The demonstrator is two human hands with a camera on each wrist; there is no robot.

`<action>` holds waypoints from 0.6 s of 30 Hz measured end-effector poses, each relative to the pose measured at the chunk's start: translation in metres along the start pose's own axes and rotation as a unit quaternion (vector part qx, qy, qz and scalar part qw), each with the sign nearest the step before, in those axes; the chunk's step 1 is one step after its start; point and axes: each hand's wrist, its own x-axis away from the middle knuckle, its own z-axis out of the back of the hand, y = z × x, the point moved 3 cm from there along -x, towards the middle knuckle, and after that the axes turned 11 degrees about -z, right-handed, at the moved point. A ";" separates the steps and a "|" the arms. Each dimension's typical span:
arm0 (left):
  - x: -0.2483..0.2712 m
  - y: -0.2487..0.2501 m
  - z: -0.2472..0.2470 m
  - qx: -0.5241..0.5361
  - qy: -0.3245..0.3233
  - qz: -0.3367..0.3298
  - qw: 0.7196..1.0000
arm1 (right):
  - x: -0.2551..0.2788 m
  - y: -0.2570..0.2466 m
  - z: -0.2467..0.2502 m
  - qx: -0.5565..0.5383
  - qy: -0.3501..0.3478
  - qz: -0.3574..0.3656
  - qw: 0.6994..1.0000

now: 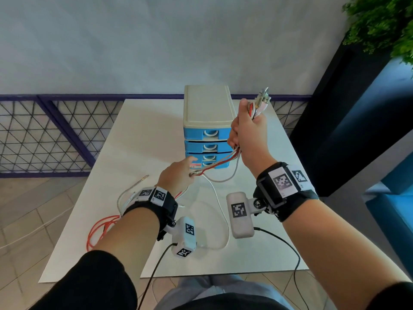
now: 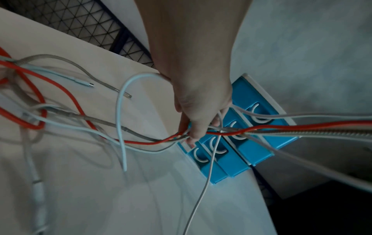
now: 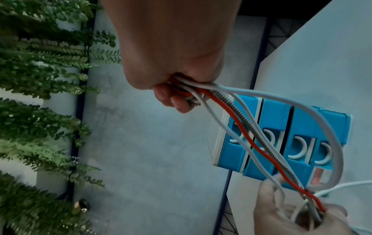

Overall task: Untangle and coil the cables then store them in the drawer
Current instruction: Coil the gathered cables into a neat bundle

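Note:
A bundle of cables, red, white, grey and a metal-braided one, runs between both hands. My right hand is raised beside the drawer unit and grips the bundle's upper end in a fist, with plug ends sticking out above it; in the right wrist view the cables hang from that fist. Lower down, my left hand holds the strands where they cross, just in front of the bottom drawer. Loose red cable and white cable trail over the white table.
The blue drawer unit with a cream top stands at the table's middle back, all drawers closed. A metal-tipped cable end lies left of my left hand. A mesh fence lines the wall behind; plants hang at right.

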 end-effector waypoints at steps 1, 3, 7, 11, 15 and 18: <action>-0.002 0.000 0.001 0.007 -0.002 -0.002 1.000 | -0.001 0.000 0.000 0.011 0.005 0.005 1.000; -0.004 -0.003 0.001 0.076 -0.015 0.001 0.997 | -0.004 0.000 -0.001 0.010 0.010 0.009 1.000; -0.004 -0.006 0.009 0.194 -0.036 -0.005 0.980 | -0.012 0.002 0.001 -0.008 0.012 -0.002 1.000; 0.001 -0.012 0.029 0.301 -0.056 0.004 0.952 | -0.015 0.005 0.002 -0.019 0.004 -0.003 1.000; 0.003 -0.016 0.049 0.329 -0.011 -0.001 0.944 | -0.018 0.007 0.006 -0.039 -0.003 -0.005 0.999; -0.001 -0.017 0.053 0.213 0.016 -0.061 0.975 | -0.016 0.011 0.006 -0.044 -0.011 -0.013 0.999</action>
